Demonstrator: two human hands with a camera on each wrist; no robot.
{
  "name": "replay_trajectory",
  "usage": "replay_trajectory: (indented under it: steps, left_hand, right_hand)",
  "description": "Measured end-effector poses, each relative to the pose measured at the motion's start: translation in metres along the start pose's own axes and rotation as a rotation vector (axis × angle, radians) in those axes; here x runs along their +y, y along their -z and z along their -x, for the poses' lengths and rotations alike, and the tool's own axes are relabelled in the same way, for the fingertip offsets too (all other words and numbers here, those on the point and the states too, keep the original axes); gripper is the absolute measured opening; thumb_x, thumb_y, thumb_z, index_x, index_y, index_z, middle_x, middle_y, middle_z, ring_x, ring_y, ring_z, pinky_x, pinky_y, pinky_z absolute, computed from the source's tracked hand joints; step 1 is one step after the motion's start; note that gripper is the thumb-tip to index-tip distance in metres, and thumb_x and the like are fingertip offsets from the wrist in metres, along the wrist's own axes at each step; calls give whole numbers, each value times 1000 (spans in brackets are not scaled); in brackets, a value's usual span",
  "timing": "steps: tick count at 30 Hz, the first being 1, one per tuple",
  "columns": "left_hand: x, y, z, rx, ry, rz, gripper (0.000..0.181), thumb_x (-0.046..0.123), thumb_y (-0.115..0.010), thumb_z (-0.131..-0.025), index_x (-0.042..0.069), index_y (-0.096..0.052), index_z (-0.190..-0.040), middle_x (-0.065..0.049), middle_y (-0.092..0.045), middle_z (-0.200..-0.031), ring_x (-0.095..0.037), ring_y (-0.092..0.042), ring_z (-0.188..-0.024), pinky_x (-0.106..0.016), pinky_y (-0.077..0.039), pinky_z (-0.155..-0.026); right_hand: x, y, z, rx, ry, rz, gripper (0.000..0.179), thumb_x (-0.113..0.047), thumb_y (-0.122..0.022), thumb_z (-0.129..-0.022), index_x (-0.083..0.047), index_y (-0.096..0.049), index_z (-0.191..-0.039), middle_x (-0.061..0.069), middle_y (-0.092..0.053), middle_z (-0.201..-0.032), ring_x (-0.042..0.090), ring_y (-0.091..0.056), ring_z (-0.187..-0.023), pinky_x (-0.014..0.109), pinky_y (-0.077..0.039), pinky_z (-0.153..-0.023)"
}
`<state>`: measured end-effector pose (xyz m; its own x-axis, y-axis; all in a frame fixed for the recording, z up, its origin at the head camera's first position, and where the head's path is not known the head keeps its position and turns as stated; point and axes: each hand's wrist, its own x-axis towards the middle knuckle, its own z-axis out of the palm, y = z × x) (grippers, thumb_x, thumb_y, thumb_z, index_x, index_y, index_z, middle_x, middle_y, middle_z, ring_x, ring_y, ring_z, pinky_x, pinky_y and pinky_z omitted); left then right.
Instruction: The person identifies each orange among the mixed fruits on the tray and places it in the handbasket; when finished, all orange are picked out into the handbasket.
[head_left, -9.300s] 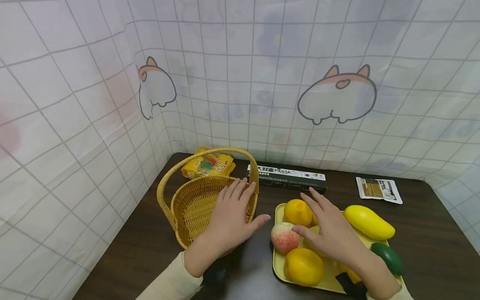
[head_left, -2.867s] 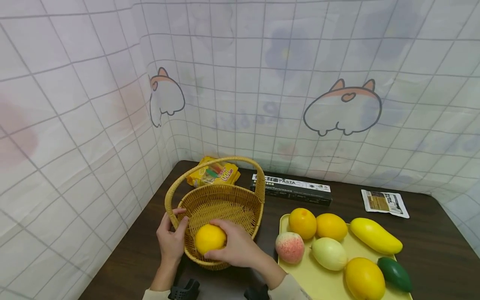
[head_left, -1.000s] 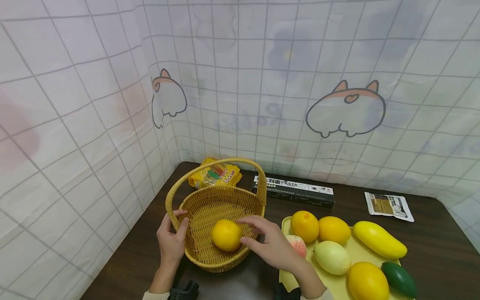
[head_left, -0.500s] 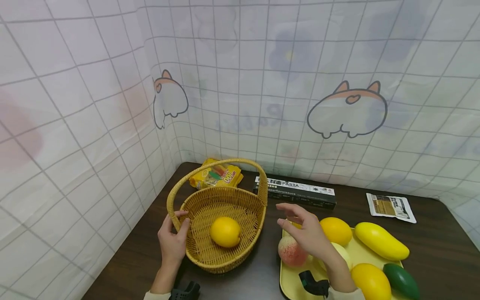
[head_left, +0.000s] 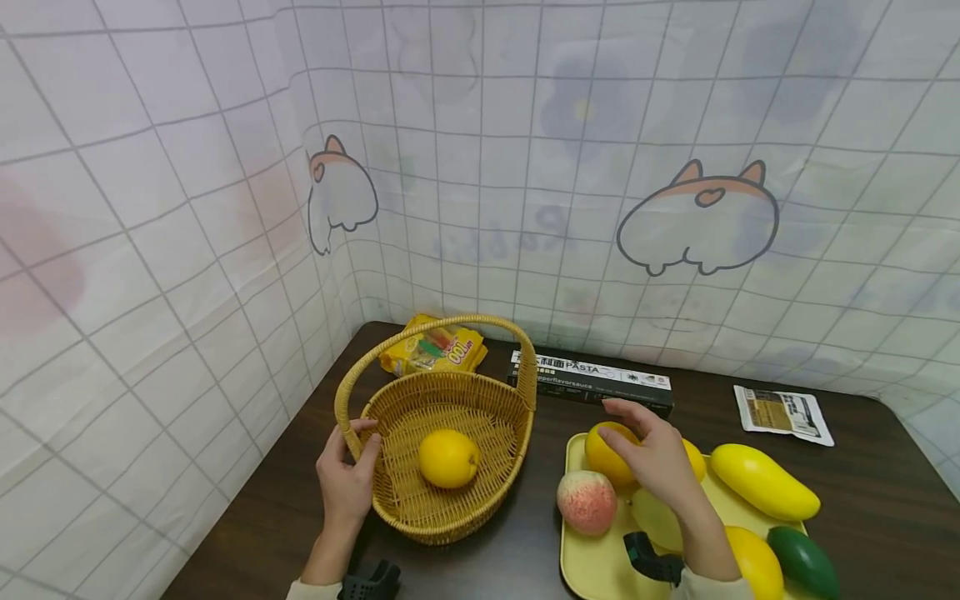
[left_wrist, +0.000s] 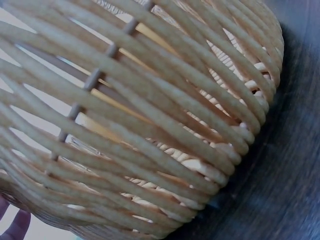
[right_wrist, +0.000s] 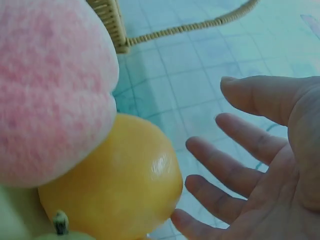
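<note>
My left hand (head_left: 347,483) holds the left rim of a wicker basket (head_left: 442,533) by the foot of its handle, thumb inside. A yellow-orange fruit (head_left: 447,458) lies alone in the basket. Woven basket side (left_wrist: 140,110) fills the left wrist view, with fingertips (left_wrist: 17,225) at the lower left corner. Over a pale yellow tray (head_left: 585,575), my right hand (head_left: 660,454) hovers at an orange-coloured fruit (head_left: 609,458), fingers spread and holding nothing. The right wrist view shows that fruit (right_wrist: 120,180) beside the open hand (right_wrist: 265,160); whether the little finger touches it, I cannot tell.
The tray also bears a peach (head_left: 587,503), a pale green fruit (head_left: 652,521) partly hidden by my hand, a mango (head_left: 765,482), a dark green fruit (head_left: 804,560) and other yellow fruit. Behind lie a yellow packet (head_left: 435,350), a pasta box (head_left: 588,382) and a white sachet (head_left: 783,414).
My right hand held the yellow-orange fruit in the basket, let it go, and moved right to the tray. The fruit has rolled slightly. My left hand came to the basket rim and stays there.
</note>
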<state>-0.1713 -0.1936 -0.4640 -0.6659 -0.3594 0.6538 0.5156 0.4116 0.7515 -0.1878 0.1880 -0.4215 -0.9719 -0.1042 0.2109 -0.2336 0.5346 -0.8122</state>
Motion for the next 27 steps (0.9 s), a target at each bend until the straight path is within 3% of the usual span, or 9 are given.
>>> replay_trajectory:
  steps: [6, 10, 15, 23, 27]
  left_hand:
    - [-1, 0, 0, 1, -3, 7, 18, -16, -66, -81, -12, -67, -99, -28, -65, -96, -20, -62, -87, -15, -40, -73]
    - [-1, 0, 0, -3, 8, 12, 18, -16, -66, -82, -12, -67, -100, -29, -65, -97, -29, -61, -88, -16, -40, -75]
    - [0, 0, 1, -1, 2, 12, 18, -16, -66, -82, -12, -67, -100, -29, -64, -97, -35, -60, -85, -17, -40, -72]
    - [0, 1, 1, 0, -14, 6, 19, -17, -65, -81, -12, -66, -99, -29, -64, -96, -13, -60, -83, -16, -39, -69]
    - [-1, 0, 1, -2, -19, 3, 18, -16, -66, -82, -12, -67, -99, -28, -64, -96, -14, -60, -83, -16, -40, -69]
  right_hand:
    - [8, 3, -2, -49, -52, 2, 49, -23, -67, -93, -4, -53, -137, 19, -55, -137, 38, -49, -128, 50, -42, -102]
    - [10, 2, -2, -93, -84, 17, 53, -18, -69, -91, -4, -51, -139, 21, -53, -138, 36, -54, -121, 45, -47, -96]
    - [13, 0, -3, -106, -75, 46, 55, -15, -72, -89, -3, -51, -138, 21, -54, -137, 35, -56, -117, 47, -46, -96]
    - [17, -5, -3, -200, -133, 97, 67, -20, -77, -84, -5, -48, -142, 21, -50, -140, 45, -48, -124, 57, -42, -97]
    - [19, -11, -4, -216, -149, 129, 71, -20, -79, -82, -4, -46, -143, 21, -51, -140, 46, -48, -123, 59, -41, -97]
